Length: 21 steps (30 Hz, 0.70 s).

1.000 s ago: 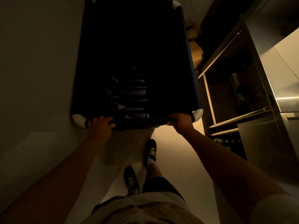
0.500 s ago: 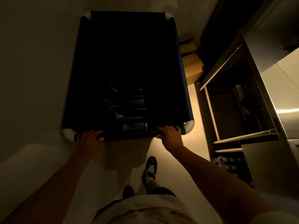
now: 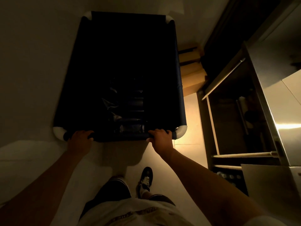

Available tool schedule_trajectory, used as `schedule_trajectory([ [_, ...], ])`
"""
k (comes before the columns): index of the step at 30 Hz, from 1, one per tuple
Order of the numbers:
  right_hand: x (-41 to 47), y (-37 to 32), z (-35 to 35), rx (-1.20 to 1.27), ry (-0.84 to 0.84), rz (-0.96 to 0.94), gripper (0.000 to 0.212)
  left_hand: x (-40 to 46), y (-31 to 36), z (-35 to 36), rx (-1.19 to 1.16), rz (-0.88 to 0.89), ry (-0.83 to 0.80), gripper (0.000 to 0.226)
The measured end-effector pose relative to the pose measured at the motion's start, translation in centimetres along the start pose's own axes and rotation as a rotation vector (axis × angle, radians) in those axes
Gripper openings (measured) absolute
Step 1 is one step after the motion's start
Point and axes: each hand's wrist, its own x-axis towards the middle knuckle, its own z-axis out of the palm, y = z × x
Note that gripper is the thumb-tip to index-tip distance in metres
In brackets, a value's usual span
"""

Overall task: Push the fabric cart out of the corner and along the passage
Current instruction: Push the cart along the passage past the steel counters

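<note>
The fabric cart [image 3: 178,82] is a deep, dark blue fabric bin with white rounded corner pieces, seen from above in dim light. Its near rail runs across the middle of the view. My left hand [image 3: 79,140] grips that rail near the left corner. My right hand [image 3: 161,138] grips it near the right corner. Both arms are stretched forward. Dark, shiny folded material lies at the bottom of the cart; its detail is lost in shadow.
A pale wall [image 3: 32,70] runs close along the cart's left side. Cardboard boxes [image 3: 192,74] sit on the floor just right of the cart. A metal shelving unit [image 3: 241,111] and a steel cabinet [image 3: 286,121] line the right. Lit floor [image 3: 189,115] lies between.
The cart has rolled forward, away from me; its far edge is now fully in view. Both hands stayed on the rail, and my feet have stepped forward.
</note>
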Motion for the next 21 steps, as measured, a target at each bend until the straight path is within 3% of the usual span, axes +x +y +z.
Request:
schedule_trajectory([
  [5,2.2,0.3,-0.6,0.002,0.002,-0.019,0.039,1.8,1.3,-1.1,0.073,0.008,-0.02,0.049],
  [9,3.8,0.3,-1.4,0.0,0.012,-0.02,0.039,3.1,2.3,-1.9,0.088,0.001,-0.024,0.068],
  [21,9.9,-0.9,-5.2,-0.013,-0.01,0.033,0.038,9.7,3.2,-4.7,0.219,0.038,-0.018,0.065],
])
